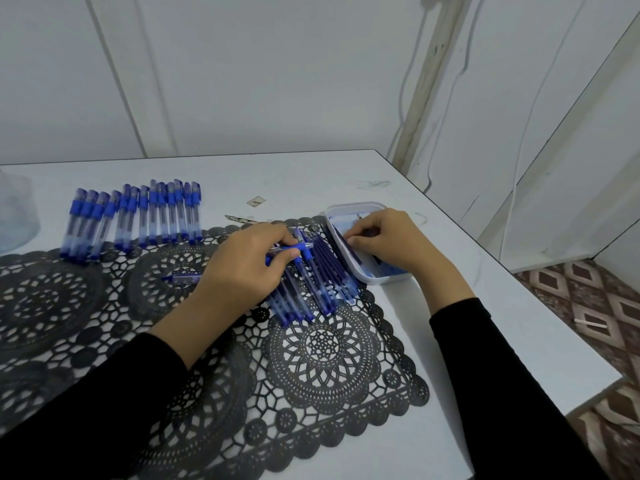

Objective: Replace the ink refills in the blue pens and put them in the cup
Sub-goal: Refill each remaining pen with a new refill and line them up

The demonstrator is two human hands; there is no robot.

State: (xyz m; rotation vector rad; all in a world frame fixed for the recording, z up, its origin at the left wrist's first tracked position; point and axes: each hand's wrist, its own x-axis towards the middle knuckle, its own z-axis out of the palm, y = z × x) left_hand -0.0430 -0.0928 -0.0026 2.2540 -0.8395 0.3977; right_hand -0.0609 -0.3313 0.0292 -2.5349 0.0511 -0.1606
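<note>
Head view, white tray (357, 205) holding refills (387, 270)

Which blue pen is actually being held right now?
The pen gripped by the left hand, crosswise over the middle pile; those in the far row lie untouched.

Setting: a plain, domestic-looking room, with one corner serving as a small hand-work station.
Walls: smooth white wall panels (242, 81) with raised seams. A stained beige vertical strip (417, 98) stands in the corner, with thin white cables hanging loose beside it.
Floor: brown and cream diamond-patterned floor covering (588, 306), of a household kind.
Work surface: scuffed white rectangular table (311, 178) set into the corner, partly covered by a black openwork plastic placemat (322, 344).
Stock: rows of capped blue-and-clear plastic pens (138, 216) and a white rectangular plastic tray (356, 205).
</note>
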